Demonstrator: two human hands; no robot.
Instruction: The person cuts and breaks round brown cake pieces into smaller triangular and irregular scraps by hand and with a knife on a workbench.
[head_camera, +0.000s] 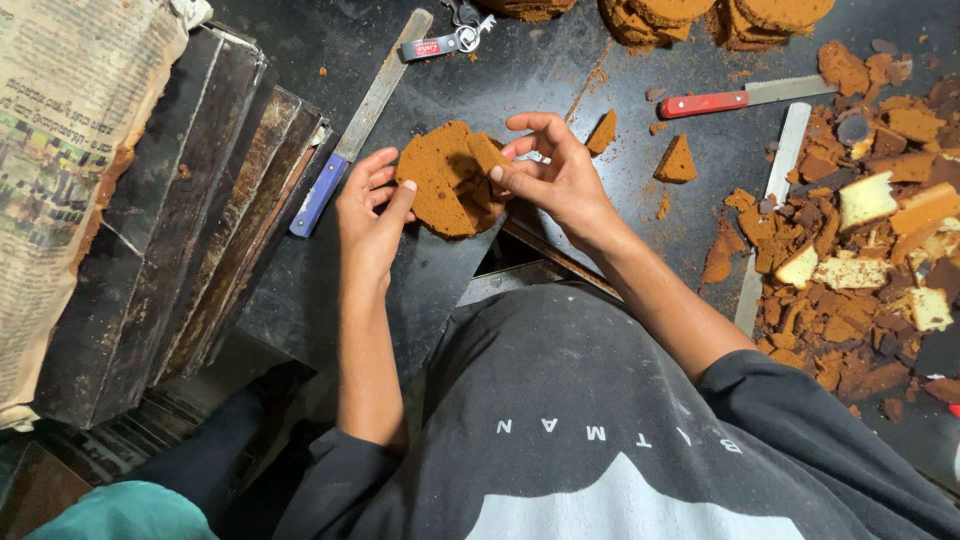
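Note:
A round brown cake layer (440, 180) lies flat on the dark worktop (540, 70) in front of me. My left hand (368, 205) rests at its left edge, the thumb pressed on the rim. My right hand (555, 170) is at its right side, fingers pinching a small brown cake piece (487, 152) against the layer's upper right edge.
A blue-handled long knife (350, 140) lies left of the cake. A red-handled serrated knife (740, 98) and two cake wedges (677, 160) lie to the right. A heap of cake scraps (860, 250) fills the right side. Stacked dark baking tins (190, 220) and newspaper (60, 150) stand at left.

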